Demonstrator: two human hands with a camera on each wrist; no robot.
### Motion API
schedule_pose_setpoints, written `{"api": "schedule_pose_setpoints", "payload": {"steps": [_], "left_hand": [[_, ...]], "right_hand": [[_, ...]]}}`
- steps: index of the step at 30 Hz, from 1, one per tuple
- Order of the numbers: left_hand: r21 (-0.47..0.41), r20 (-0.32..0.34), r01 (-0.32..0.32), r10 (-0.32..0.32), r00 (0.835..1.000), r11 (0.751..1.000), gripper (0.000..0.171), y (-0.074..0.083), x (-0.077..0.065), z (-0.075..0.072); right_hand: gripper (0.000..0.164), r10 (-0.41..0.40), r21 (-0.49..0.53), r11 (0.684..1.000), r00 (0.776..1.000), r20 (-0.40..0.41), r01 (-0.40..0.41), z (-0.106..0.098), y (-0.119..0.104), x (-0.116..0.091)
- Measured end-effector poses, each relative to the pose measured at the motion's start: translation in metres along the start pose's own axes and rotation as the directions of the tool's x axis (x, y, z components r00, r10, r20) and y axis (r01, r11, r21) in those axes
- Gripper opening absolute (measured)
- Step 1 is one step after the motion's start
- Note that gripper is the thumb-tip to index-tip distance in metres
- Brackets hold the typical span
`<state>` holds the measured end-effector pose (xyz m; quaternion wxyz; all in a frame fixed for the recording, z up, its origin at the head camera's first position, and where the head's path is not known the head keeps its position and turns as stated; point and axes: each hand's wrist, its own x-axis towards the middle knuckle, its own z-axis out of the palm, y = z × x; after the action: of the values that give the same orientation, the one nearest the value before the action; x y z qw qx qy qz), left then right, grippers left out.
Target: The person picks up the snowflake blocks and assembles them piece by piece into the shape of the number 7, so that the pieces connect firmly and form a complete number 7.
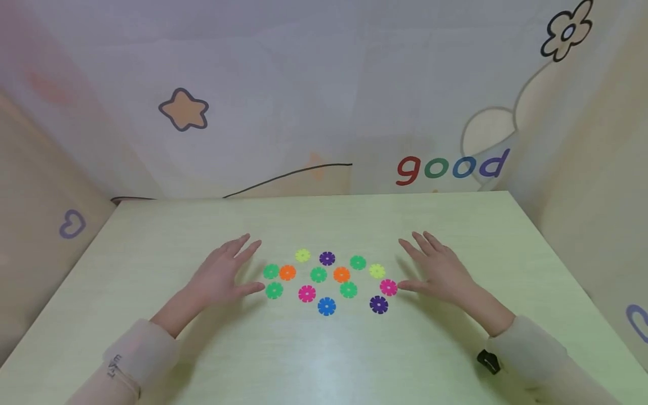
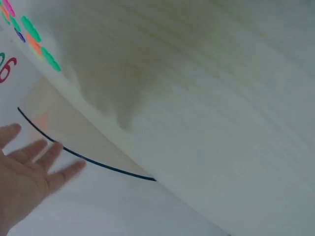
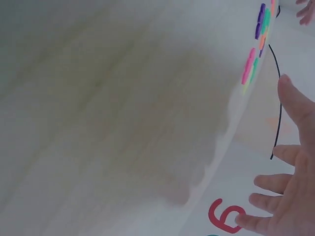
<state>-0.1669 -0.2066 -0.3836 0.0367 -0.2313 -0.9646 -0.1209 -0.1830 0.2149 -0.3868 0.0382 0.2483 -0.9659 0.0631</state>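
Counted these up: I've got fourteen flat, notched discs (image 1: 318, 274) lying on the table (image 1: 324, 354), in a loose patch between my two hands. Five green ones (image 1: 358, 262), two orange ones (image 1: 341, 274), two pink ones (image 1: 306, 293), two purple ones (image 1: 327, 258), two yellow ones (image 1: 302, 255) and a single blue one (image 1: 326, 306), which sits at the near edge of the patch. On the left side a green and an orange lie just beside each other.

Both arms reach forward and angle in toward the middle. My left hand (image 1: 223, 275) is up off the tabletop, fingers spread wide, thumb pointing inward near the lower-left green disc. My right hand (image 1: 440, 273) pretty much mirrors it, also raised and fanned wide, and from the head view its thumb tip lines up right by the rightmost pink disc; can't tell the exact gap. Shadows from both hands fall on the table.

Two pale sleeves (image 1: 147, 351), one small black thing (image 1: 488, 361) by the right cuff (can't tell what), and one "good" print (image 1: 436, 168) on the backdrop (image 1: 283, 101).
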Motion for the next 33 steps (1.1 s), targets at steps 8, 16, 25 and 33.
{"api": "schedule_pose_setpoints", "payload": {"steps": [8,16,25,33], "left_hand": [[-0.281,0.109,0.024,0.007,0.994,0.96,0.069,-0.012,0.019,0.009],[-0.438,0.184,0.045,0.041,0.982,0.898,0.048,-0.022,0.036,0.016],[-0.535,0.304,0.147,0.027,0.952,0.832,0.042,-0.031,0.049,0.019],[-0.529,0.356,0.212,-0.012,0.934,0.821,0.039,-0.034,0.056,0.023]], "right_hand": [[0.073,-0.001,0.092,0.996,0.996,0.094,-0.008,0.004,-0.005,0.007],[0.048,-0.047,0.239,0.971,0.983,0.176,0.004,0.006,-0.002,0.015],[0.034,-0.013,0.526,0.839,0.962,0.273,-0.138,0.006,0.005,0.021],[0.034,-0.032,0.563,0.813,0.956,0.293,-0.145,0.014,0.006,0.024]]}}
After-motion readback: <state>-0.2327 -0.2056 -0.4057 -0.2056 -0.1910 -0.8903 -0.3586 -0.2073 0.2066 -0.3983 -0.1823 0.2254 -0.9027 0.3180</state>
